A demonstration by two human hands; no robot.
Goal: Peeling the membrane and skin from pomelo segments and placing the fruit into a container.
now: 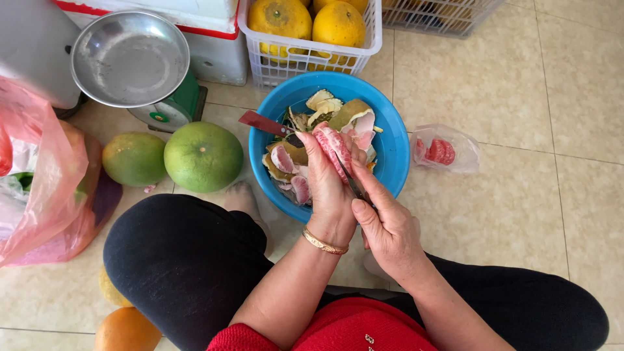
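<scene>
step: peeling the membrane off a pink pomelo segment [333,148], over the blue basin [393,146]
left hand [328,188]: fingers closed around the segment, holding it up by its lower half; gold bangle [324,244] on the wrist
right hand [387,224]: just right of the grip, thumb and forefinger pinched on something thin and dark [354,185] lying against the segment; probably a small blade, too narrow to be sure
segment place: in the left hand, directly above the basin's near rim
next move, judged: calls for a steady left hold while the right hand draws the skin downward, peel dropping into the basin
under the grip: pomelo peel scraps [338,110] and pink bits piled in the basin
knife [265,123]: red handle, resting on the basin's far-left rim, just beyond the grip
clear plastic bag [447,151]: right of the grip on the floor tiles, small, holds peeled pink segments
pink plastic bag [45,188]: far left of the grip, large, bulging
white slatted basket [305,55]: beyond the basin, holds yellow pomelos
scale: green body with a round steel pan [130,58], beyond-left of the grip
green pomelos [203,156]: two, left of the basin, touching each other
white box [214,39]: red band on the edge, behind the scale
labels: none legible
</scene>
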